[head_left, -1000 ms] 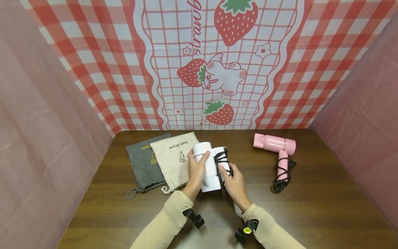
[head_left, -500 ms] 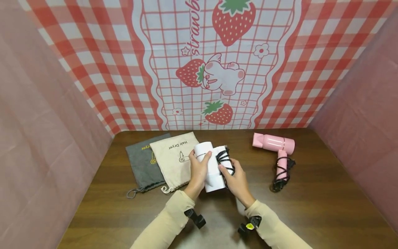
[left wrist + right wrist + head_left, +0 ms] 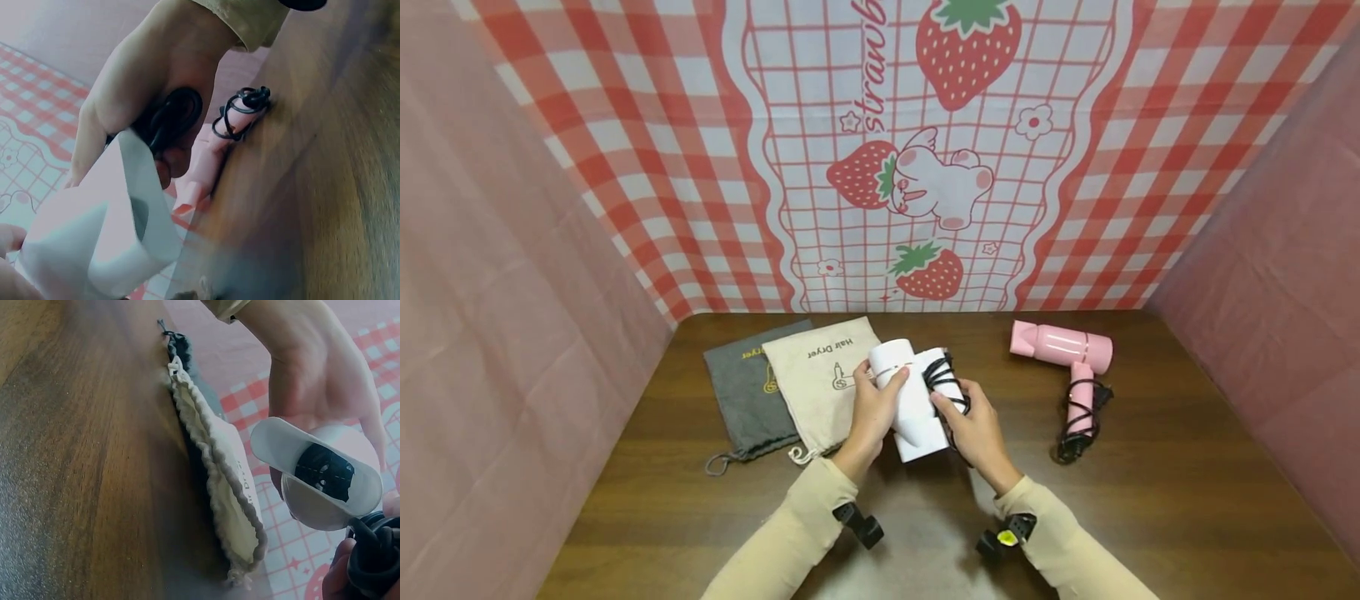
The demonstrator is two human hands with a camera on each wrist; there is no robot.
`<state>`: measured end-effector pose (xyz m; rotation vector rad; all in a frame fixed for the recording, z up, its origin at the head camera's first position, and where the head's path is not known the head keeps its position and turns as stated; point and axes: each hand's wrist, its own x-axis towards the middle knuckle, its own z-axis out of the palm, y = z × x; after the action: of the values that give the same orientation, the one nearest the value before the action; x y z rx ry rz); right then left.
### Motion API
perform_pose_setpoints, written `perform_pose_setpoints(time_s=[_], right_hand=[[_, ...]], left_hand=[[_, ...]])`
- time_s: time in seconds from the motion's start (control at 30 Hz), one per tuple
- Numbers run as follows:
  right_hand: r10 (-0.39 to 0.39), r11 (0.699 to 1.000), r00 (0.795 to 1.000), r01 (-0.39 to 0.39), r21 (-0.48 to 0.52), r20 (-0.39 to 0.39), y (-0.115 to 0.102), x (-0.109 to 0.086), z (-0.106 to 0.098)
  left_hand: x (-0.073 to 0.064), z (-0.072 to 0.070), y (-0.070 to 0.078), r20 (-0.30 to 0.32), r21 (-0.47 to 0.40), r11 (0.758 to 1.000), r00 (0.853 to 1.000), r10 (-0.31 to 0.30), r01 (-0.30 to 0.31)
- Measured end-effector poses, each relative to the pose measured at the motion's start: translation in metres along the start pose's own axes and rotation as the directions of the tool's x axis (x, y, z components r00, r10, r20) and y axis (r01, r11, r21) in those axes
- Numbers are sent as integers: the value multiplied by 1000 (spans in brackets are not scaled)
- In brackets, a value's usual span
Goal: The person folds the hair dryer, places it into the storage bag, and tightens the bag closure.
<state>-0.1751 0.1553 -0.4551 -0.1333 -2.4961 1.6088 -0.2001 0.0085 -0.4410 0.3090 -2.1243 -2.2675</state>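
Observation:
Both hands hold a white hair dryer (image 3: 917,408) above the table, its handle folded alongside its barrel. My left hand (image 3: 874,408) grips the barrel, thumb on top. The right hand (image 3: 976,425) grips the handle, which has a black cord (image 3: 938,377) wound round it. In the right wrist view the flat nozzle (image 3: 275,447) faces the camera, with a dark grille inside. The left wrist view shows the nozzle (image 3: 150,219) close up and the bundled cord (image 3: 175,119) at the right palm.
Left of the hands lie a cream drawstring bag (image 3: 812,383) marked "Hair Dryer" and a grey drawstring bag (image 3: 741,408) partly under it. A pink hair dryer (image 3: 1063,346) with its cord wound round the handle lies at the right on the wooden table (image 3: 1187,483).
The white hair dryer has tilted, its nozzle end swinging slightly to the right. The right hand has shifted a little to the right with the handle. The bags and pink hair dryer stay put.

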Motion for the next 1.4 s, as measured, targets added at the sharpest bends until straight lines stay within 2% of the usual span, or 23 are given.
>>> perform_pose_setpoints(time_s=[0.13, 0.27, 0.43, 0.7, 0.87, 1.07, 1.23, 1.33, 1.4], right_hand=[[12, 1000, 1000, -12, 23, 29, 0, 1, -2], [10, 1000, 999, -11, 30, 36, 0, 2, -5], [23, 999, 999, -25, 47, 38, 1, 3, -9], [27, 999, 999, -28, 32, 30, 2, 2, -14], [14, 999, 999, -15, 32, 31, 1, 4, -17], [22, 999, 999, -23, 28, 37, -1, 7, -21], [43, 999, 998, -44, 29, 38, -1, 6, -23], [46, 999, 998, -47, 22, 38, -1, 5, -23], [50, 999, 998, -51, 19, 39, 0, 4, -23]], left_hand=[[2, -5, -1, 50, 30, 999, 998, -23, 22], [5, -12, -1, 124, 45, 998, 991, -51, 46], [9, -22, 1, 191, 117, 993, 982, -9, -14], [14, -35, 3, 230, 260, 953, 969, 96, -156], [17, -44, 0, 245, 365, 909, 963, 113, -199], [24, -56, -3, 249, 459, 864, 964, 99, -207], [25, -64, -7, 310, 564, 780, 945, 105, -272], [25, -67, -10, 342, 615, 720, 932, 123, -321], [25, -69, -12, 349, 646, 683, 928, 131, -340]])
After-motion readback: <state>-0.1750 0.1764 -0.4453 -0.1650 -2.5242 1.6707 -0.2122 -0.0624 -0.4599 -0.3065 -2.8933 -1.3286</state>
